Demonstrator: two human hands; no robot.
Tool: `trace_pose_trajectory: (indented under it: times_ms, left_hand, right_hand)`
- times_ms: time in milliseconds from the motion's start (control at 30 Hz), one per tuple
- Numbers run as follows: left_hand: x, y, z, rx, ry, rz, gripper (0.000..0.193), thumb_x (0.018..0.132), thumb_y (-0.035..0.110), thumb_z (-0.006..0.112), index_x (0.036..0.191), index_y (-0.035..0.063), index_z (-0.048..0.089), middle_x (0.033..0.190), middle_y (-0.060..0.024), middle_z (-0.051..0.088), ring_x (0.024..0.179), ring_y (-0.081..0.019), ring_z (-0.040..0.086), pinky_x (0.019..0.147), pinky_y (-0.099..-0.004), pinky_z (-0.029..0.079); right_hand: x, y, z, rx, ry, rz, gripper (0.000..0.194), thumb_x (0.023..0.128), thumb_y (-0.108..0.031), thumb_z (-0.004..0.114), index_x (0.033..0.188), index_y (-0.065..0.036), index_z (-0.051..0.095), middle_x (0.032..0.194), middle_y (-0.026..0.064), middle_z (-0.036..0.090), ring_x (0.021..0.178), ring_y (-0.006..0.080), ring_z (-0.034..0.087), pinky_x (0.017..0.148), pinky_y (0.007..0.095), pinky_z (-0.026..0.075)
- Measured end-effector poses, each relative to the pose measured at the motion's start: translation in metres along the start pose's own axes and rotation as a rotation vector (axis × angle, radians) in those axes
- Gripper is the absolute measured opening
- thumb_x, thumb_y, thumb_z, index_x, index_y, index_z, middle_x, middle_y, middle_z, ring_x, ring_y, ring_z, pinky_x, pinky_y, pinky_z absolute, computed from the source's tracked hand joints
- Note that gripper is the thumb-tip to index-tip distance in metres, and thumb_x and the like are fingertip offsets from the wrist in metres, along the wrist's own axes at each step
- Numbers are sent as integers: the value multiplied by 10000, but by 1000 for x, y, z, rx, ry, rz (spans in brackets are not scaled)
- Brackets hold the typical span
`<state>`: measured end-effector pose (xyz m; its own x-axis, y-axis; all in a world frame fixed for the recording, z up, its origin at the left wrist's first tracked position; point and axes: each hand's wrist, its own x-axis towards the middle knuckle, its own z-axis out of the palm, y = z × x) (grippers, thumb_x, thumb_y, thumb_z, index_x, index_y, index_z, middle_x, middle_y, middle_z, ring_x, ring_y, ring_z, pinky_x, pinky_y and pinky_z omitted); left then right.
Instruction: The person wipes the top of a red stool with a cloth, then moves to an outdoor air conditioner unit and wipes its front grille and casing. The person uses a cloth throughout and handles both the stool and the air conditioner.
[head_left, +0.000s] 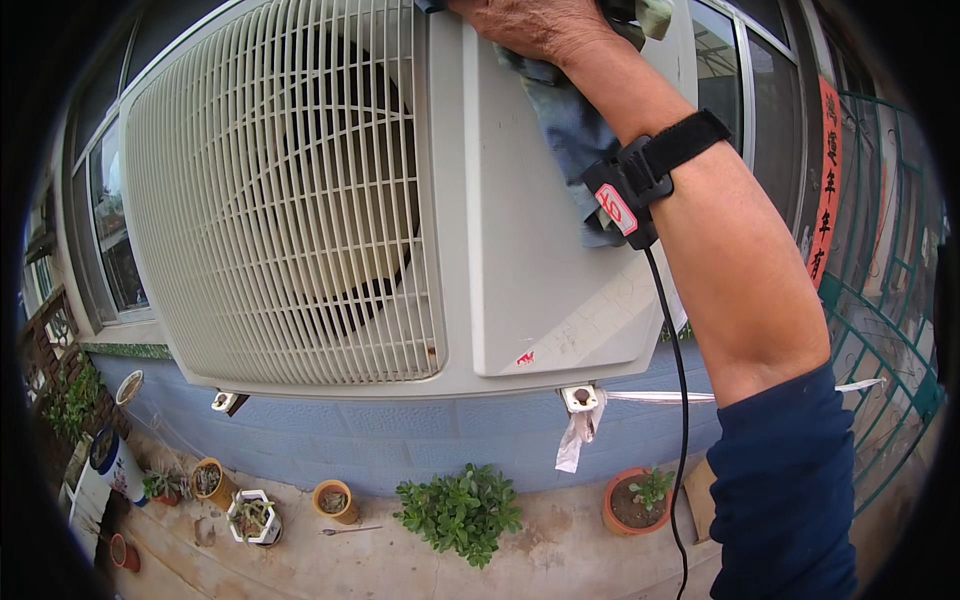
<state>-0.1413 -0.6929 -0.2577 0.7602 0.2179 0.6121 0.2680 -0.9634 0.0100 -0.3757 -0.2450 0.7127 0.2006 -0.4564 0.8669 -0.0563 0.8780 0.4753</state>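
At the top edge of the view my right hand (534, 28) presses a grey-blue cloth (564, 131) against the upper front of an outdoor air-conditioner unit (525, 300). The fingers are partly cut off by the frame. Folds of the cloth hang below the palm and behind the wrist, over the unit's smooth right panel. To the left of the hand is the unit's fan grille (292, 217), with the fan behind its bars. My left hand is out of view.
A black strap device (637, 184) on my right wrist trails a cable (679, 420). White mounting brackets (580, 397) carry the unit on a blue wall (375, 431). Below stand a leafy plant (459, 510), a terracotta pot (637, 521) and several other pots. A green metal grille (862, 345) is at right.
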Motion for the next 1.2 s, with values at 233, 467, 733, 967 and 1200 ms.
trace_pose_trajectory:
  times_ms: [233,467,733,967,1200]
  left_hand:
    - [0,-5,6,-38,2,101,234,1043,161,468,1114,180,690,931,-13,657,714,-145,603,565,-331,460]
    - [-1,0,13,-82,-2,200,246,1049,167,461,1130,183,693,943,-11,661,722,-143,606,570,-330,459]
    - [0,-4,21,-150,17,375,260,1057,175,454,1148,187,697,958,-8,666,730,-140,609,575,-328,459]
    - [7,-15,15,-241,-18,502,272,1064,181,448,1164,190,700,969,-6,670,737,-136,611,579,-326,458]
    - [23,-26,4,-319,-13,437,259,1054,217,418,1131,231,665,921,6,642,704,-142,594,563,-339,446]
  right_hand:
    - [-40,43,-39,-161,49,64,638,758,-307,773,1333,-79,616,1314,194,629,1253,395,557,1117,496,400]
    - [-54,76,-55,-161,97,199,584,817,-259,752,1338,-39,605,1322,230,624,1264,431,554,1120,476,423]
    - [-89,71,-62,-203,181,136,578,823,-197,761,1338,0,587,1289,254,609,1231,449,557,1089,494,443]
    - [-162,24,-71,-189,201,277,662,786,-302,800,1385,-123,580,1364,210,547,1220,436,525,1058,527,435]
    - [-259,-59,-107,-102,18,422,780,777,-237,802,1464,-57,478,1459,273,431,1279,473,445,1093,546,367]
